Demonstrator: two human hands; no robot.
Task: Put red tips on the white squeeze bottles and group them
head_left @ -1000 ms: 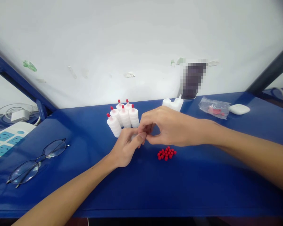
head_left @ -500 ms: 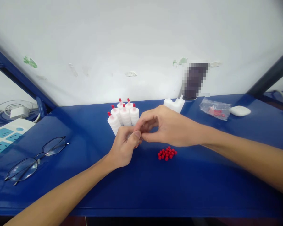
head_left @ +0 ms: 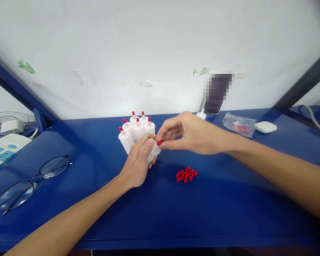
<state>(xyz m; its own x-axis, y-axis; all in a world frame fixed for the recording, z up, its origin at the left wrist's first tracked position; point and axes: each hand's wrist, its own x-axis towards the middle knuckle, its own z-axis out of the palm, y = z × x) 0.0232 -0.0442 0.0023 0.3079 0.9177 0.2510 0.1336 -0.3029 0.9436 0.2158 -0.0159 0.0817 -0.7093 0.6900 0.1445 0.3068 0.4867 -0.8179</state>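
Note:
My left hand (head_left: pixel 138 160) is wrapped round a white squeeze bottle (head_left: pixel 155 152), tilted with its top toward the right. Between the thumb and fingers of my right hand (head_left: pixel 186 133) is a small red cap (head_left: pixel 159 143), held at the top end of that bottle; whether it sits on the nozzle is hard to make out. Just behind my left hand, several white bottles with red tips (head_left: pixel 126 140) stand upright in a cluster. A pile of loose red caps (head_left: pixel 186 174) lies on the blue tabletop (head_left: pixel 176 213) below my right hand.
Eyeglasses (head_left: pixel 33 183) lie at the left, near a white power strip (head_left: pixel 8 153). Toward the back right a phone (head_left: pixel 217 94) leans on the wall, with a clear plastic bag (head_left: pixel 238 125) of red pieces and a white rounded case (head_left: pixel 266 127) beside it.
The held bottle and the red cap now show between my hands; before, the fingers hid them. My right hand has shifted slightly up. The whole view has shifted a little.

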